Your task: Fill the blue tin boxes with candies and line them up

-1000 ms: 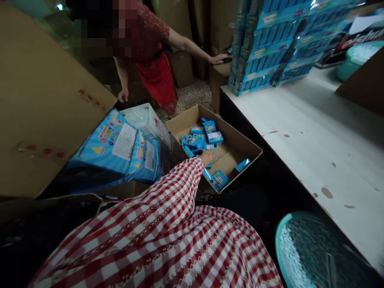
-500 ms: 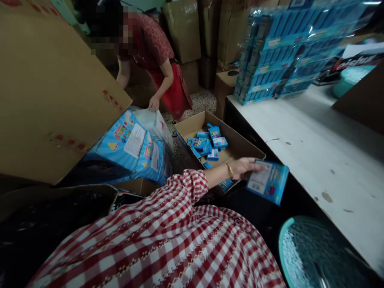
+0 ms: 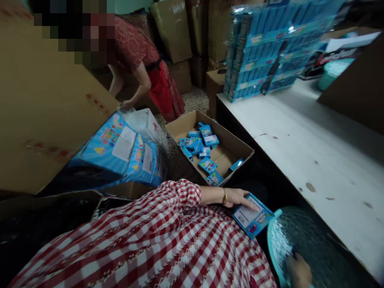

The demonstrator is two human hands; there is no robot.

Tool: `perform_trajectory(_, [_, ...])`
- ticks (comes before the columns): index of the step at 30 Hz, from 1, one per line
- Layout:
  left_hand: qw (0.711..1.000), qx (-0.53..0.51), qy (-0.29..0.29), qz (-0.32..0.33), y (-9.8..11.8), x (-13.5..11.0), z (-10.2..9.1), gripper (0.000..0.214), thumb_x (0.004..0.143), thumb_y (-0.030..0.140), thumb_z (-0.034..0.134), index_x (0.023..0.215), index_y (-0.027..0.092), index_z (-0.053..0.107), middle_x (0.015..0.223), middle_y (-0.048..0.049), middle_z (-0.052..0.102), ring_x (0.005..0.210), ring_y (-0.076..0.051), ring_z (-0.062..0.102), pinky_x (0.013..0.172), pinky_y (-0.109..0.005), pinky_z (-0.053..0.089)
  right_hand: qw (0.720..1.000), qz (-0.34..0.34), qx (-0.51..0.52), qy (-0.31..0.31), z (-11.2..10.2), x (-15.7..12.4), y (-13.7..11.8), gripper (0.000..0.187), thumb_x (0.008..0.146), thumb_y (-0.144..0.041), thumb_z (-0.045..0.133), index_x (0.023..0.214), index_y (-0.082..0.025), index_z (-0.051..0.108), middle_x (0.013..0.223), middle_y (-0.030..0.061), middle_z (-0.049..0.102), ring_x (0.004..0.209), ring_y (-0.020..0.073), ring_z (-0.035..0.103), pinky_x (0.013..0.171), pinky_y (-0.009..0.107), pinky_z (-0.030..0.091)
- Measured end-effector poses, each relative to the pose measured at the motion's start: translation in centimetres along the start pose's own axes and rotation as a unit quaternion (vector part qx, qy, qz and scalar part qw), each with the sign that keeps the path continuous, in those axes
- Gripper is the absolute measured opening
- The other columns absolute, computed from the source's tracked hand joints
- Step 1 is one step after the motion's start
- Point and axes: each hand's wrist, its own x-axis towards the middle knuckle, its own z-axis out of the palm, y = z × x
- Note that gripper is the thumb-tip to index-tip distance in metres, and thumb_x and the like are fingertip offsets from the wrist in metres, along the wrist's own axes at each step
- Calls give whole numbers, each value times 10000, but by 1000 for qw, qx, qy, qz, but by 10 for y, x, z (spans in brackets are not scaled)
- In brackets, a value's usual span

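Our left hand (image 3: 238, 198) pinches a flat blue printed box (image 3: 252, 216) by its edge, label up, just beside a round teal plastic basket (image 3: 273, 252) at lower right; our right hand (image 3: 298, 272), at the basket, is cut off, so we cannot tell its grip.

The small box (image 3: 252, 216) under the left hand (image 3: 240, 198) is thin printed paperboard with a smooth, faintly glossy face, and the bangle (image 3: 225, 197) on that wrist is polished yellow metal, while the sleeve (image 3: 186, 192) is matt woven gingham cloth. The open carton (image 3: 234, 148) is plain, matt corrugated cardboard with rough cut edges, and the stacked blue boxes (image 3: 261, 52) on the counter (image 3: 315, 148) shine under glossy clear plastic film. The counter's white paint looks matt, scuffed and chipped, the teal basin (image 3: 274, 248) has a smooth plastic rim, and the speckled floor (image 3: 177, 168) looks like rough-grained terrazzo.
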Motion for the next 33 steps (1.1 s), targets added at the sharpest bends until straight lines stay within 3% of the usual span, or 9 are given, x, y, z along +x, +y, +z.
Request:
perform_trajectory(2, [1000, 4, 19, 7, -4, 8, 4, 537, 319, 223, 879, 745, 140, 564, 709, 27, 645, 619, -105, 614, 724, -333, 521, 992, 70, 101, 20, 4, 0, -16, 297, 499, -431, 451, 580, -195, 611, 595, 154, 592, 786, 367, 606, 660, 465, 452])
perform_trajectory(5, [999, 23, 39, 28, -10, 22, 14, 543, 353, 250, 874, 770, 141, 544, 722, 17, 644, 659, -115, 620, 750, -342, 506, 968, 108, 222, 42, 7, -4, -27, 298, 471, -463, 498, 556, -182, 549, 541, 104, 552, 744, 306, 576, 650, 405, 446])
perform_trajectory(10, [982, 136, 27, 131, -7, 56, 33, 451, 537, 246, 799, 894, 158, 539, 821, 2, 641, 760, -135, 620, 770, -331, 495, 934, 115, 330, 68, 7, -14, -11, 403, 521, -513, 540, 684, -145, 570, 539, -7, 478, 552, 128, 450, 541, 257, 397])
perform_trajectory(13, [938, 274, 24, 211, -5, 77, 45, 406, 589, 242, 751, 930, 157, 548, 810, 26, 615, 770, -117, 587, 782, -282, 470, 921, 97, 371, 71, -12, -30, -3, 474, 542, -503, 571, 833, -130, 607, 557, -36, 450, 519, 93, 395, 513, 231, 362])
perform_trajectory(18, [861, 426, 7, 278, -19, 113, 66, 397, 623, 259, 709, 961, 144, 536, 798, 31, 575, 755, -112, 539, 756, -240, 436, 912, 42, 405, 54, -72, -67, -1, 583, 576, -447, 626, 1046, -103, 601, 610, -29, 493, 500, 81, 379, 489, 233, 335])
perform_trajectory(24, [788, 540, -40, 294, -43, 147, 89, 360, 651, 232, 674, 983, 168, 550, 931, -13, 595, 892, -165, 554, 834, -280, 428, 958, -30, 285, -15, -136, -92, -15, 495, 675, -415, 595, 1075, -122, 603, 715, 24, 594, 590, 120, 477, 549, 249, 392])
perform_trajectory(28, [730, 616, -63, 289, -56, 153, 100, 369, 655, 203, 663, 1012, 191, 566, 1036, -45, 598, 1007, -214, 536, 915, -331, 398, 997, -65, 35, -19, -156, -90, -36, 324, 752, -319, 542, 1020, -169, 642, 748, 44, 635, 703, 169, 560, 654, 275, 416])
perform_trajectory(33, [691, 665, -58, 278, -69, 155, 103, 357, 707, 235, 630, 1055, 197, 560, 1064, -55, 595, 1034, -229, 521, 925, -343, 387, 972, -52, -227, -32, -161, -88, -82, 292, 825, -248, 457, 1013, -146, 656, 884, 138, 650, 835, 263, 608, 744, 367, 420])
